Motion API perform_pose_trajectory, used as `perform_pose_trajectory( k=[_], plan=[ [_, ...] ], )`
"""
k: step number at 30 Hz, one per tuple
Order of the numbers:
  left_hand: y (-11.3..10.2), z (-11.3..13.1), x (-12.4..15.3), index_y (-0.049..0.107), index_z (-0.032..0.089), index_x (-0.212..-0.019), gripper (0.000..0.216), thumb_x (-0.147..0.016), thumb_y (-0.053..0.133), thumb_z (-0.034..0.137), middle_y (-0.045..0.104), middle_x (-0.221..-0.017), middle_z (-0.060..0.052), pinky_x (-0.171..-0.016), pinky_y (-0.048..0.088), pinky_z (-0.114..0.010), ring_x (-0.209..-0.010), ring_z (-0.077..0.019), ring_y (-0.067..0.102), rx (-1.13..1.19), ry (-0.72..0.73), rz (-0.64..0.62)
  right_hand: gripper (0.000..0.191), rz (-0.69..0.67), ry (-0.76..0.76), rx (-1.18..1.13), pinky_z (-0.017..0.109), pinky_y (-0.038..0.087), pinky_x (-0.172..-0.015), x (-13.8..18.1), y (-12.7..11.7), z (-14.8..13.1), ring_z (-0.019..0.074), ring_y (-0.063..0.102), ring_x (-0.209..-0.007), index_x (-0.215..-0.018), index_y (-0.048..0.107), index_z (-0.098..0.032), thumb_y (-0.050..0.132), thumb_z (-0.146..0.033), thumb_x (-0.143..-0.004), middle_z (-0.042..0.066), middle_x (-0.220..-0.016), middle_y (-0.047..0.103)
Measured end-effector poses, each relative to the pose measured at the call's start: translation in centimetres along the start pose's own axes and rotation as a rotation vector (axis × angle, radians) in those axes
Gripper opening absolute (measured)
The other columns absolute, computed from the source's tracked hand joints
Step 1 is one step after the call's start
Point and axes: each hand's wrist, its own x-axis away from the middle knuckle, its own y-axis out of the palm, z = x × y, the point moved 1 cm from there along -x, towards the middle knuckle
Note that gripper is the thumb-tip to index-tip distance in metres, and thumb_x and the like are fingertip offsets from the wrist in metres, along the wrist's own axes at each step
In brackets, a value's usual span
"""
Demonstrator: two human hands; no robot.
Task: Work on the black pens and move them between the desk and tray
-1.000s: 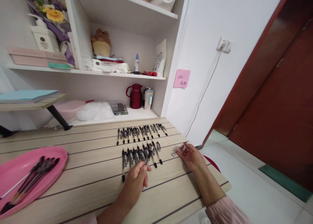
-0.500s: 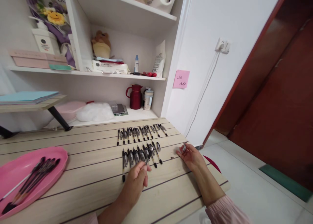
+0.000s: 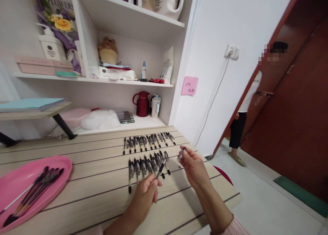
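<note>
My left hand (image 3: 146,194) is closed round a dark pen (image 3: 161,168), its uncapped tip pointing up and away to the right. To its right my right hand (image 3: 194,169) is raised over the table, pinching a clear and black pen cap (image 3: 181,154). The pen and the cap are apart. Just beyond my left hand lies a front row of black pens (image 3: 137,167), with caps beside them. Farther back is a second row of pens and caps (image 3: 140,143). A small shiny piece (image 3: 181,166) rests on the table beside my right hand, too small to name.
On the left, a pink tray (image 3: 67,171) holds several pens. White shelves (image 3: 123,79) stand behind the slatted table (image 3: 102,190), with a red jug (image 3: 142,104) on the lowest. A person (image 3: 238,122) stands at the doorway on the right.
My right hand has moved left with the cap, closer to the pen. The pen in my left hand has swung a little to the right. A person has appeared at the doorway.
</note>
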Motion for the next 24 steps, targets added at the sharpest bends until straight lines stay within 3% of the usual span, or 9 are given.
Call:
perform_pose_trajectory(
  k=[7,17,24],
  plan=[
    [0.3,0.1,0.3,0.051,0.017,-0.075,0.023,-0.079,0.042,0.038,0.040,-0.039,0.008,-0.039,0.016,-0.021,-0.034,-0.0059,0.023,0.002,0.005,-0.003,0.025,-0.024,-0.021,0.052,0.022,0.044,-0.056,0.6,3.2,0.9,0.0083,0.052,-0.057,-0.080,0.063,-0.018,0.073,-0.029,-0.060,-0.002,-0.070,0.061],
    [0.3,0.4,0.4,0.051,0.017,-0.075,0.023,-0.078,0.043,0.039,0.040,-0.040,0.008,-0.040,0.018,-0.021,-0.035,-0.0065,0.024,-0.023,0.013,-0.003,0.027,-0.072,0.002,0.088,0.020,0.041,-0.051,0.5,3.3,0.5,0.0089,0.051,-0.055,-0.080,0.061,-0.017,0.073,-0.031,-0.059,-0.002,-0.065,0.060],
    [0.0,-0.6,0.0,0.053,0.016,-0.077,0.028,-0.078,0.043,0.042,0.042,-0.041,0.007,-0.040,0.018,-0.021,-0.035,-0.0063,0.025,-0.007,0.040,0.008,0.024,-0.180,0.102,0.212,0.019,0.040,-0.049,2.2,3.8,2.4,0.0075,0.049,-0.053,-0.075,0.061,-0.016,0.072,-0.032,-0.060,-0.001,-0.065,0.060]
  ],
)
